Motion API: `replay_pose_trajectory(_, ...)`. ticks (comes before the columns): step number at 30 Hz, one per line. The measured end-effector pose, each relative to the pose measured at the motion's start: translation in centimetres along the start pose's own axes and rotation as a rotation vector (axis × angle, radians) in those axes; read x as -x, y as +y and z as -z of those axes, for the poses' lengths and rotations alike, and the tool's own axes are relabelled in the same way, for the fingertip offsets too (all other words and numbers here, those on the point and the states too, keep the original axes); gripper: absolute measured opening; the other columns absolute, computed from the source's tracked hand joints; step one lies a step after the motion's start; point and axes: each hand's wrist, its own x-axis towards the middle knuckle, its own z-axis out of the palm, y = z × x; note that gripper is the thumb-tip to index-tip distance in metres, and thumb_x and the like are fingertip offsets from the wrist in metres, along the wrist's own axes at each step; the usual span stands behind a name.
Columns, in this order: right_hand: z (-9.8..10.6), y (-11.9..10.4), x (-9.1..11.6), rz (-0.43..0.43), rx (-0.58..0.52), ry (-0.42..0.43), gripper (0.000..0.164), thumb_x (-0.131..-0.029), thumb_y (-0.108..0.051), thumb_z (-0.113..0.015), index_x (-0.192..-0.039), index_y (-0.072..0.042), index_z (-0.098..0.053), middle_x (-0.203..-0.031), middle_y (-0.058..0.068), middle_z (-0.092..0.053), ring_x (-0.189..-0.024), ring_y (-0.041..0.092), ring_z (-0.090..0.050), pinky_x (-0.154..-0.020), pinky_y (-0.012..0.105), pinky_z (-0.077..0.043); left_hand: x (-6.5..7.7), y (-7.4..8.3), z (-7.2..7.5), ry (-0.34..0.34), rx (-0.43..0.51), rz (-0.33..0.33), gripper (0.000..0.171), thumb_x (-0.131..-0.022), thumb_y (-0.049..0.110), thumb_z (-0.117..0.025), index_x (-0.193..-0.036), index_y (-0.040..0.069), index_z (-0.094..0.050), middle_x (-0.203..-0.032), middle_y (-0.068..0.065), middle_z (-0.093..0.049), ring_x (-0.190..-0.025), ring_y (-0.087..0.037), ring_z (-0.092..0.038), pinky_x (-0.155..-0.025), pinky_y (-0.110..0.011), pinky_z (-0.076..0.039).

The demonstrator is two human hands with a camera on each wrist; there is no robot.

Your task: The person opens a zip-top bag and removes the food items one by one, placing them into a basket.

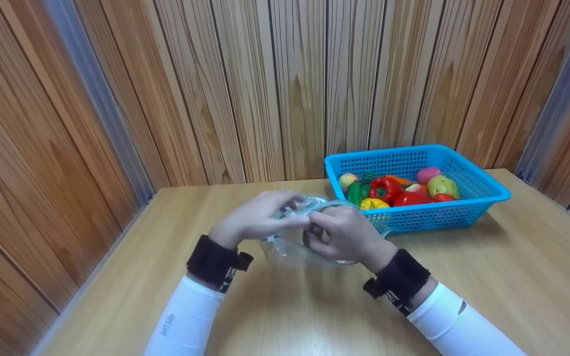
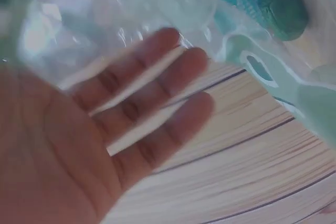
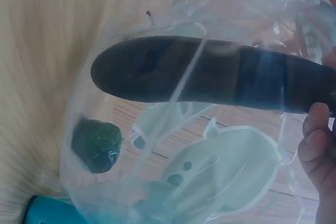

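My right hand [image 1: 349, 232] grips one end of a long, dark, eggplant-like vegetable [image 3: 189, 72]. In the right wrist view it lies level behind the film of a clear plastic bag [image 3: 231, 166] printed with pale green shapes. A round dark green vegetable [image 3: 97, 146] sits low in the bag and shows in the left wrist view too. My left hand [image 1: 265, 215] is at the bag's rim, its thumb reaching toward my right hand. Three of its fingers [image 2: 176, 121] stretch out straight beside the film; its thumb and index contact is mostly hidden, though the bag gathers there.
A blue basket [image 1: 428, 220] stands behind and right of the bag. It contains a red pepper [image 1: 385, 189], a yellow vegetable [image 1: 374, 203], a green fruit [image 1: 442, 187], a pink item [image 1: 428, 174] and other produce. Wood-patterned walls [image 1: 245, 89] enclose the table [image 1: 285, 316].
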Motion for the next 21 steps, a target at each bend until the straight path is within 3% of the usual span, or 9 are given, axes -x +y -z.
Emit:
replay_pose_trajectory(2, 0.0, 0.0, -0.1, 0.01, -0.002, 0.012, 0.018, -0.079, -0.014, -0.076, -0.089, -0.011, -0.062, -0.063, -0.004, -0.056, -0.052, 0.009, -0.048, -0.054, 0.017, -0.042, -0.1, -1.3, -0.3, 0.032, 0.13, 0.006, 0.057, -0.101, 0.053, -0.04, -0.142, 0.015, -0.051, -0.131, -0.008, -0.061, -0.117, -0.021, -0.058, -0.096, -0.043, -0.049)
replay_pose_trajectory(4, 0.1, -0.1, -0.1, 0.015, -0.004, 0.018, 0.016, -0.079, -0.013, -0.075, -0.088, -0.011, -0.062, -0.062, -0.004, -0.056, -0.051, 0.009, -0.048, -0.053, 0.017, -0.042, -0.3, -2.8, -0.8, 0.101, 0.155, 0.045, 0.054, -0.105, 0.047, -0.031, -0.143, 0.014, -0.05, -0.138, -0.011, -0.057, -0.126, -0.026, -0.054, -0.104, -0.048, -0.045)
replay_pose_trajectory(6, 0.2, -0.1, -0.2, 0.015, -0.003, 0.023, 0.014, -0.08, -0.014, -0.074, -0.088, -0.012, -0.063, -0.062, -0.004, -0.056, -0.05, 0.008, -0.048, -0.053, 0.016, -0.041, -0.6, -4.2, -1.7, 0.172, 0.096, 0.12, 0.05, -0.107, 0.041, -0.03, -0.144, 0.013, -0.05, -0.145, -0.013, -0.052, -0.133, -0.029, -0.049, -0.11, -0.05, -0.04)
replay_pose_trajectory(9, 0.3, -0.2, -0.2, 0.011, 0.002, 0.02, 0.011, -0.081, -0.014, -0.073, -0.087, -0.013, -0.063, -0.061, -0.005, -0.055, -0.05, 0.008, -0.046, -0.052, 0.016, -0.039, -1.1, -6.1, -3.2, 0.23, -0.087, 0.214, 0.044, -0.107, 0.027, -0.037, -0.145, 0.01, -0.048, -0.15, -0.014, -0.047, -0.14, -0.031, -0.044, -0.115, -0.049, -0.035)
replay_pose_trajectory(13, 0.3, -0.2, -0.3, 0.01, 0.006, 0.019, 0.01, -0.08, -0.014, -0.071, -0.085, -0.014, -0.063, -0.059, -0.006, -0.052, -0.049, 0.008, -0.044, -0.051, 0.016, -0.035, -1.4, -8.1, -4.7, 0.226, -0.22, 0.255, 0.046, -0.104, 0.016, -0.043, -0.149, 0.007, -0.044, -0.156, -0.015, -0.041, -0.145, -0.032, -0.037, -0.119, -0.046, -0.028)
replay_pose_trajectory(21, 0.4, -0.3, -0.3, 0.031, 0.013, 0.051, 0.01, -0.079, -0.013, -0.071, -0.084, -0.013, -0.062, -0.056, -0.004, -0.052, -0.047, 0.009, -0.043, -0.049, 0.017, -0.036, -1.4, -9.5, -6.8, 0.186, -0.125, 0.263, 0.054, -0.108, 0.038, -0.033, -0.155, 0.01, -0.036, -0.159, -0.012, -0.036, -0.149, -0.032, -0.031, -0.121, -0.049, -0.022)
